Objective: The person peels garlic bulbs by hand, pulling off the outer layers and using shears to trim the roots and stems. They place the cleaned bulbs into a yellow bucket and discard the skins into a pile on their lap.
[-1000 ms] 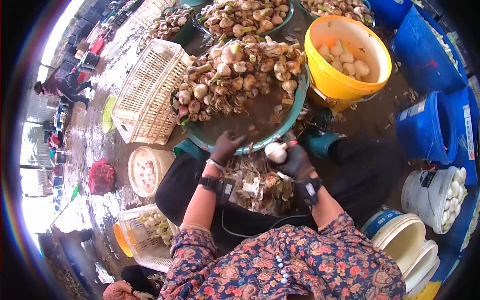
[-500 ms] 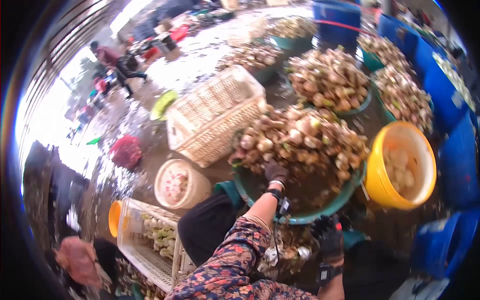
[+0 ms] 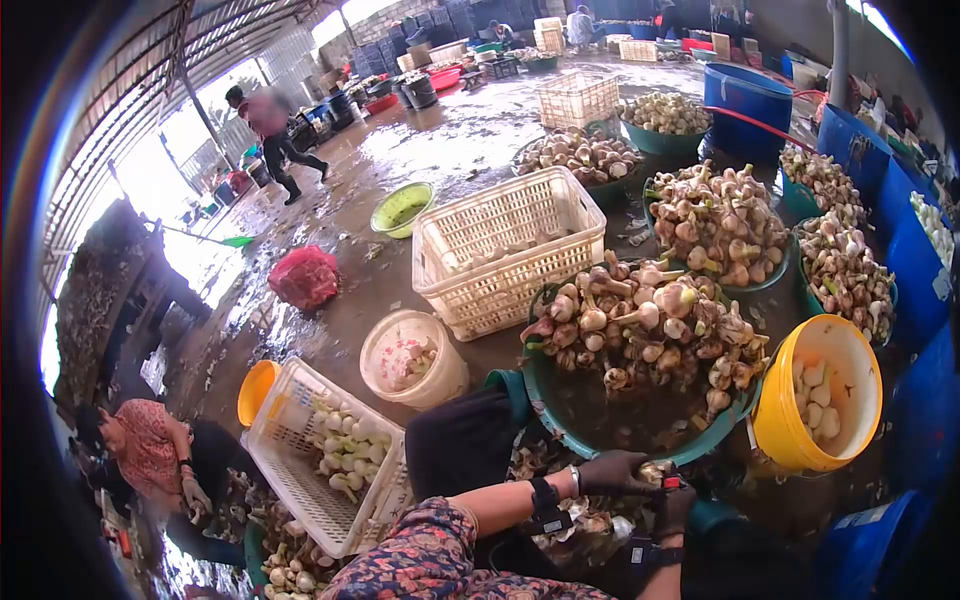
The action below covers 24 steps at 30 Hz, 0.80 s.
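Observation:
My left hand (image 3: 612,473), in a dark glove, closes on a garlic bulb (image 3: 655,469) at the near rim of the green tub (image 3: 570,430). Right beside it my right hand (image 3: 676,507), also gloved, is closed on a small red object (image 3: 671,482) whose kind I cannot make out. The two hands meet around the bulb, and the fingers partly hide it. A heap of garlic bulbs with stems (image 3: 650,320) fills the far side of the tub. Peelings and scraps (image 3: 590,525) lie below my hands.
A yellow bucket (image 3: 765,420) with peeled garlic stands right of the tub. On the left are a white bucket (image 3: 450,375), a white crate (image 3: 285,495) of trimmed bulbs and a larger crate (image 3: 510,290). One person (image 3: 150,450) sits at lower left; another (image 3: 270,130) walks behind.
My left hand has drawn back from the garlic heap to my right hand, now with a bulb in it. The view has tilted up, showing more of the hall.

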Each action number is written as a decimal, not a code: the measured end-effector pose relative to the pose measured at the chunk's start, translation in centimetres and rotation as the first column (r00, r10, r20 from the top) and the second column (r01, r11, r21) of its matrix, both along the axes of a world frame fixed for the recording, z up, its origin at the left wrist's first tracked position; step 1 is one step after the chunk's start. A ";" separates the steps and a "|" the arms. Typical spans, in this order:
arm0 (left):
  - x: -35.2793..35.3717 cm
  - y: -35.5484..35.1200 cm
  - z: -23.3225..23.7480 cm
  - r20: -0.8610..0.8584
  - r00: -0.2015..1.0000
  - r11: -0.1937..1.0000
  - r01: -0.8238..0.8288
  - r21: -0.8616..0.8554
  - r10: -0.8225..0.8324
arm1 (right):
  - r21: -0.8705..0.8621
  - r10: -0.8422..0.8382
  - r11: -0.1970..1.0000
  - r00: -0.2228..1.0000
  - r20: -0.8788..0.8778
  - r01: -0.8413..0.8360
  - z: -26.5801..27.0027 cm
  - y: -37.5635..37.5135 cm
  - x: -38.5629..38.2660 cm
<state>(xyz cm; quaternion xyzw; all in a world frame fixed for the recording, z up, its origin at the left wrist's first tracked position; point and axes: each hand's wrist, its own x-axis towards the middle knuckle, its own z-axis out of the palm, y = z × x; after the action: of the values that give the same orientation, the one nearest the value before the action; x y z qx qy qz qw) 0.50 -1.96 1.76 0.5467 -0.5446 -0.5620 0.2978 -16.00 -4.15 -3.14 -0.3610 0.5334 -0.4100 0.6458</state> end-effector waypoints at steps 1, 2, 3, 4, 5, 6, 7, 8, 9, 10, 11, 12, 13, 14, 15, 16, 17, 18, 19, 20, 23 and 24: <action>0.3 0.3 1.0 0.178 0.983 0.992 0.066 -0.104 -0.046 | -0.062 0.099 0.992 0.983 -0.157 -0.110 -0.4 0.1 -0.5; 0.6 0.6 1.9 0.355 0.932 0.970 0.147 -0.192 -0.071 | 0.038 0.171 0.985 0.972 -0.160 -0.167 4.7 0.8 -0.1; 0.9 0.6 3.1 0.402 0.909 0.979 0.172 -0.109 -0.115 | 0.039 0.173 0.985 0.972 -0.161 -0.169 4.2 0.9 -0.3; 1.0 0.8 2.8 0.399 0.912 0.975 0.167 -0.144 -0.097 | 0.024 0.215 0.977 0.966 -0.143 -0.214 2.8 0.9 -0.5; 1.4 0.9 2.0 0.397 0.915 0.971 0.160 -0.177 -0.078 | 0.010 0.258 0.966 0.958 -0.124 -0.259 1.1 0.8 -0.7; 1.9 0.8 0.3 0.399 0.913 0.971 0.167 -0.172 -0.086 | -0.056 0.224 0.972 0.973 -0.048 -0.227 -1.1 0.8 -0.6; 2.3 0.8 -0.6 0.400 0.913 0.972 0.163 -0.171 -0.083 | -0.055 0.227 0.972 0.973 -0.047 -0.230 -1.1 1.1 -0.5; 2.6 0.9 -1.5 0.238 0.967 0.983 0.127 -0.134 -0.093 | -0.101 0.246 0.964 0.969 -0.022 -0.247 -0.9 1.3 -0.5; 2.7 1.0 -1.1 0.069 0.994 0.991 0.096 -0.094 -0.090 | -0.150 0.268 0.953 0.964 0.002 -0.264 -0.6 1.4 -0.4; 3.0 1.1 0.0 -0.023 0.997 0.988 0.072 0.136 -0.070 | -0.155 0.273 0.950 0.962 0.004 -0.270 -0.3 1.4 -0.6; 3.2 1.2 -0.1 -0.020 0.998 0.989 0.065 0.133 -0.063 | -0.121 0.359 0.932 0.919 0.166 -0.342 0.0 1.4 -1.1; 3.3 1.4 -0.5 -0.246 0.968 0.980 0.006 0.199 0.044 | -0.100 0.428 0.902 0.844 0.325 -0.419 0.2 1.4 -1.3; 3.2 1.6 -0.9 -0.451 0.878 0.962 -0.037 0.272 0.161 | -0.105 0.440 0.897 0.837 0.325 -0.430 0.2 1.5 -0.8; 2.5 1.8 -1.3 -0.457 0.872 0.969 -0.069 0.238 0.175 | -0.051 0.344 0.933 0.838 0.424 -0.357 0.0 1.5 -0.1; 1.5 2.1 -2.0 -0.463 0.866 0.973 -0.103 0.204 0.189 | 0.014 0.241 0.957 0.823 0.513 -0.289 -0.2 1.6 0.5; 0.2 2.3 -3.1 -0.475 0.866 0.987 -0.131 0.092 0.159 | -0.044 0.246 0.967 0.884 0.397 -0.249 -1.0 2.0 0.5; -0.4 2.5 -4.0 -0.481 0.868 0.988 -0.153 -0.021 0.125 | -0.051 0.259 0.964 0.878 0.401 -0.261 -0.9 1.9 0.7; -0.6 2.9 -2.5 -0.297 0.953 0.992 -0.094 -0.082 0.066 | 0.068 0.197 0.952 0.768 0.609 -0.298 -0.5 1.8 0.7; -0.1 2.9 -0.9 -0.065 0.997 0.997 0.047 -0.056 -0.051 | 0.177 0.094 0.917 0.626 0.774 -0.357 -0.4 1.6 0.5; 0.0 3.1 -1.8 0.230 0.972 0.970 0.012 -0.241 0.045 | 0.268 0.042 0.859 0.582 0.812 -0.435 -1.2 1.3 -0.1; 0.1 3.2 -1.6 0.323 0.905 0.839 -0.063 -0.541 0.276 | 0.312 0.091 0.876 0.763 0.640 -0.367 -0.9 1.0 0.4; 0.1 3.2 -1.2 0.143 0.935 0.754 -0.166 -0.635 0.326 | 0.147 0.214 0.845 0.576 0.789 -0.515 -7.3 -0.7 -1.4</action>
<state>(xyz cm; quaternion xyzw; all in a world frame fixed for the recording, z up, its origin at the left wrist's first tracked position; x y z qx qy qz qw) 0.63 1.26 0.55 0.5521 -0.6525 -0.2382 0.4612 -17.43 -4.86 -10.47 -0.1390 0.1980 -0.2706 0.9318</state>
